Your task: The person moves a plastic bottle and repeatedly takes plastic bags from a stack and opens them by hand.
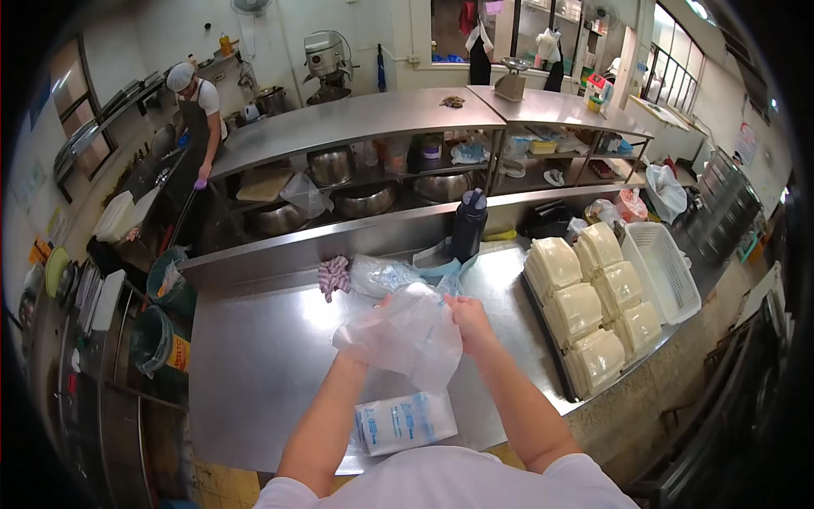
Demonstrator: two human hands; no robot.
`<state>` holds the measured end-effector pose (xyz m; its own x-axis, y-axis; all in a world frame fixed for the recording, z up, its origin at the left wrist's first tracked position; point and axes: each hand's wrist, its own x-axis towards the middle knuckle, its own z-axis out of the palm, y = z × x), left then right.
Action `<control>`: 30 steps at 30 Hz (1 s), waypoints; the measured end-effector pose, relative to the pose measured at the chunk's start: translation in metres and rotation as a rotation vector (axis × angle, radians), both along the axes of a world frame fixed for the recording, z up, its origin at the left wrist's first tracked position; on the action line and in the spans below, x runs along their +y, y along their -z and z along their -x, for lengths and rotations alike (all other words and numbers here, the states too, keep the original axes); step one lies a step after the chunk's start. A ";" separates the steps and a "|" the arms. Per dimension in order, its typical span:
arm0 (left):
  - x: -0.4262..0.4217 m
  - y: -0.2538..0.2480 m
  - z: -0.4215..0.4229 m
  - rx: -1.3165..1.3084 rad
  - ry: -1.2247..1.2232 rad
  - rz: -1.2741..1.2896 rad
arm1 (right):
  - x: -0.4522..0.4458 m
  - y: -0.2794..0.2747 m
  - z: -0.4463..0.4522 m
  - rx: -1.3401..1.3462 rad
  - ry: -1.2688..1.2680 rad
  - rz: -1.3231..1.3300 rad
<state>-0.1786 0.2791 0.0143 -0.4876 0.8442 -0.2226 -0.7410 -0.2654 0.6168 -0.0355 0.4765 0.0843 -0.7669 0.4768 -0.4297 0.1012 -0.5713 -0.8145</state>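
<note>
A thin clear plastic bag [415,335] hangs between my two hands above the steel table. My right hand [468,321] is closed on its upper right edge. My left hand [373,327] is behind or inside the plastic on the left, its fingers blurred by the film. Just below the bag lies a white packet with blue print [407,422], close to my body. Beyond my hands are another clear plastic bag [380,276] and a striped cloth [334,278].
A dark tray holds several stacks of pale wrapped sheets [572,310] at the right, beside a white basket [661,271]. A black bottle [469,225] stands at the table's back edge. Green bins [153,339] stand left. A person [199,119] works at the far left.
</note>
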 end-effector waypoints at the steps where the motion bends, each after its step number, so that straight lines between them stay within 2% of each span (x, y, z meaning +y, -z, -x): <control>1: 0.006 -0.009 0.009 -0.014 0.031 0.009 | 0.000 -0.013 -0.003 -0.065 -0.008 -0.118; 3: 0.013 -0.047 0.010 0.009 0.025 0.055 | 0.005 -0.040 -0.006 -0.186 -0.014 -0.359; 6: 0.025 -0.059 -0.001 0.180 -0.058 0.155 | 0.017 -0.031 -0.010 -0.024 -0.054 -0.239; 7: 0.024 -0.045 0.002 0.178 -0.031 0.171 | 0.006 -0.052 -0.013 -0.088 -0.053 -0.245; 8: 0.024 -0.034 0.003 0.175 -0.004 0.187 | 0.006 -0.029 -0.011 -0.100 -0.059 -0.208; 10: 0.014 0.029 0.010 0.010 0.151 0.204 | 0.001 0.041 -0.009 -0.117 -0.071 -0.135; 13: 0.024 0.046 -0.029 -0.068 0.053 0.469 | -0.009 0.057 -0.022 -0.059 0.088 -0.034; 14: 0.024 0.042 -0.025 0.038 0.030 0.481 | -0.008 0.061 -0.021 -0.041 0.142 0.004; 15: 0.015 0.029 -0.036 0.121 0.015 0.508 | 0.014 0.083 -0.032 -0.074 -0.070 -0.158; 16: 0.012 0.012 -0.040 0.222 -0.008 0.519 | 0.018 0.073 -0.039 0.032 -0.122 -0.219; 18: 0.011 -0.022 -0.055 0.427 -0.228 0.435 | 0.012 0.025 -0.056 0.257 -0.220 -0.344; 19: 0.009 -0.027 -0.062 0.519 -0.335 0.398 | 0.003 0.007 -0.061 0.195 -0.318 -0.476; 21: -0.001 0.033 -0.073 0.706 -0.271 0.488 | -0.028 -0.011 -0.070 0.050 -0.507 -0.717; 22: -0.001 0.060 -0.078 0.808 -0.232 0.519 | -0.034 -0.003 -0.067 0.052 -0.511 -0.740; 25: 0.000 0.090 -0.108 0.918 -0.502 0.525 | -0.035 0.046 -0.069 0.026 -0.528 -0.814; 26: -0.002 0.092 -0.111 0.899 -0.423 0.525 | -0.030 0.060 -0.074 0.009 -0.548 -0.852; 28: -0.018 0.065 -0.106 0.850 -0.271 0.535 | -0.012 0.087 -0.092 -0.087 -0.537 -0.952; 30: -0.021 0.044 -0.107 0.869 -0.285 0.514 | 0.024 0.102 -0.121 -0.243 -0.465 -1.097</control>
<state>-0.0715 0.2585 -0.0296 -0.8175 0.5759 0.0003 0.0598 0.0844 0.9946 0.0858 0.5010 -0.0180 -0.9171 0.3780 -0.1267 0.3298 0.5410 -0.7737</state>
